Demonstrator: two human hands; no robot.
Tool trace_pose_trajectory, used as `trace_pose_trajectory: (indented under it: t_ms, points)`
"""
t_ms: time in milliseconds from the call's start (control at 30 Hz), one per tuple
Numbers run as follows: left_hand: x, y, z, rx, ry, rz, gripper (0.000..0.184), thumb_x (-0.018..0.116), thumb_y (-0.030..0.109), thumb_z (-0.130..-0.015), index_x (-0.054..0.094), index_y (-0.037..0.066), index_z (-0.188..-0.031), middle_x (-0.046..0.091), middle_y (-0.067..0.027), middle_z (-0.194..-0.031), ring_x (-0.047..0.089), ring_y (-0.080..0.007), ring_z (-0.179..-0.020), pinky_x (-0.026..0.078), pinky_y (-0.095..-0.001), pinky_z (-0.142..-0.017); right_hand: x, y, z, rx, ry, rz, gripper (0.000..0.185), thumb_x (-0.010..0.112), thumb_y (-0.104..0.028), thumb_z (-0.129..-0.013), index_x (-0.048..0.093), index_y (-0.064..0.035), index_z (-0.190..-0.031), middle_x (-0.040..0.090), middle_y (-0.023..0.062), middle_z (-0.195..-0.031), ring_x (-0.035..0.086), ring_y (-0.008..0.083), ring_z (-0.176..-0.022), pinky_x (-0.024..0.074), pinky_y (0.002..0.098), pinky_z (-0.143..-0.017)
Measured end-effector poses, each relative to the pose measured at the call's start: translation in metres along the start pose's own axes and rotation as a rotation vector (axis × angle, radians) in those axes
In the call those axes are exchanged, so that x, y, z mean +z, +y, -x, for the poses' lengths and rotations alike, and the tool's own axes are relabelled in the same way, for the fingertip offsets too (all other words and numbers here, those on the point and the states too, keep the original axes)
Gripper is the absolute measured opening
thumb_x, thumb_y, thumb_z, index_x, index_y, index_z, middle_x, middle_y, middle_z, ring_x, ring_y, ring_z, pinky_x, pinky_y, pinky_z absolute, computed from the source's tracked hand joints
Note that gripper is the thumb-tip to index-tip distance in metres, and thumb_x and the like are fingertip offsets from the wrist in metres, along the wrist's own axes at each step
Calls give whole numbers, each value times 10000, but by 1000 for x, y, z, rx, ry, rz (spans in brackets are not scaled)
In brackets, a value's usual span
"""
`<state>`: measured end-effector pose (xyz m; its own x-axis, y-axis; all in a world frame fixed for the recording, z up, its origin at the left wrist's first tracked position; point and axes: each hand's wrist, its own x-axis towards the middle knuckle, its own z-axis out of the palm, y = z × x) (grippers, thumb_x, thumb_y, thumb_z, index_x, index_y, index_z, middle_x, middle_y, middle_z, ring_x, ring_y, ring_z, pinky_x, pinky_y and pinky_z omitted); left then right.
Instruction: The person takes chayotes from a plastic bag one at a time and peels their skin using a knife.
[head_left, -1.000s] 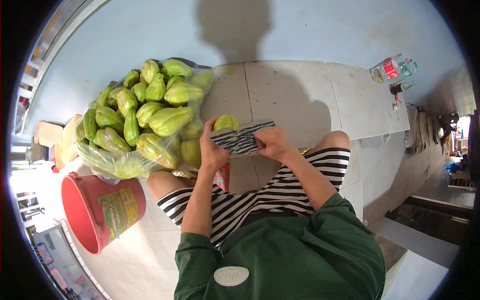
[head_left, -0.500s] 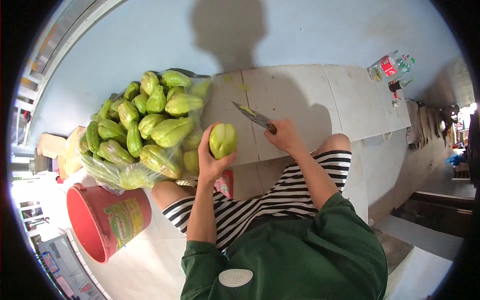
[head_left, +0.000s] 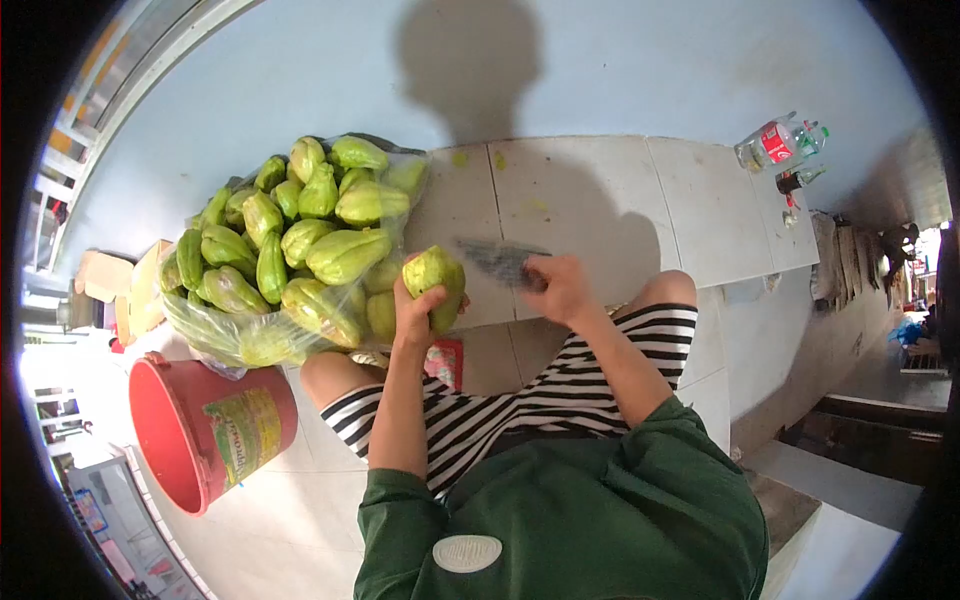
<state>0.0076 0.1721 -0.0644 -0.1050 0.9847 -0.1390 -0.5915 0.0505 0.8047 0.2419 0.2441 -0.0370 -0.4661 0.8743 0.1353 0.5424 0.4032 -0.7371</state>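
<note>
while left grip holds chayote, right grip holds likely knife, blurred

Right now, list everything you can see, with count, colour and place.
held chayote: one, green, in the left hand
knife: one, blurred grey, in the right hand
bagged chayotes: many, green, left
bag: one, clear, around them
bucket: one, red, below the bag, tipped
box: at least one, brown, left of the bag
bottles: several, mostly clear, ledge's right end
ledge: one, pale tile, ahead
wall: pale blue, behind
shirt: one, green, worn
shorts: black-and-white, worn
left hand, right hand: two, bare, centre
</note>
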Motion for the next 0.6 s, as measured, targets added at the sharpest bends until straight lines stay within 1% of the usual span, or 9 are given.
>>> trace_pose_trajectory:
  t_ms: [33,67,133,167,233,300,367,400,600]
  points:
    - [2,0,-5,4,-53,-20,523,762,270,-753,495,44,-1142,614,-94,-892,660,-235,-748,560,-350,-600,-2,-4,-4,-225,-16,16,201,693,-178,-648,571,-29,-706,586,104,-614,587,275,-556,449,381,-526]
    - [0,-5,-5,-5,-54,-26,523,762,270,-753,495,44,-1142,614,-94,-892,660,-235,-748,560,-350,-600,-1,-9,-2,-269,-65,48,199,701,-162,-572,575,-80,-702,578,72,-616,576,297,-567,449,396,-526]
    - [-5,-22,-9,-142,197,171,285,593,256,-900,534,67,-1105,619,-75,-906,661,-218,-796,560,-343,-675,7,-19,1,-367,-45,7,235,703,-152,-535,525,-83,-672,527,62,-594,538,276,-539,422,371,-509]
    - [-10,-27,-10,-148,193,168,285,593,256,-900,534,67,-1105,619,-75,-906,661,-218,-796,560,-343,-675,9,-23,-1,-481,-24,-25,278,706,-141,-497,474,-87,-641,476,52,-572,500,254,-511,396,346,-491]
    - [-19,-31,-8,-231,53,605,219,428,217,-985,563,89,-1101,626,-54,-925,652,-193,-868,555,-336,-759,10,-31,0,-491,-33,30,243,704,-146,-524,508,-103,-662,517,47,-597,547,254,-548,429,358,-510]
    - [-31,-44,-11,-265,156,410,279,516,190,-945,522,72,-1198,622,-66,-1001,642,-208,-915,557,-355,-798,9,-37,0,-504,-43,86,210,702,-151,-551,542,-119,-682,559,42,-622,594,254,-585,462,370,-529]
    - [-35,-45,-5,-40,135,164,449,609,141,-878,452,59,-1291,604,-84,-1075,636,-216,-939,555,-365,-833,9,-41,-2,-584,-8,48,254,697,-138,-509,483,-113,-645,502,37,-587,534,255,-538,422,362,-505]
    - [-38,-45,-4,-66,139,190,593,679,121,-811,401,54,-1330,584,-98,-1119,637,-233,-940,561,-372,-820,10,-40,-2,-581,-8,48,254,697,-138,-509,483,-113,-645,502,37,-587,534,255,-538,422,362,-505]
    - [-32,-36,-3,-57,86,24,564,681,131,-797,432,22,-1290,598,-101,-1072,639,-217,-905,563,-337,-758,10,-43,-1,-608,-19,59,231,687,-128,-541,492,-111,-664,513,43,-619,550,255,-563,437,362,-527]
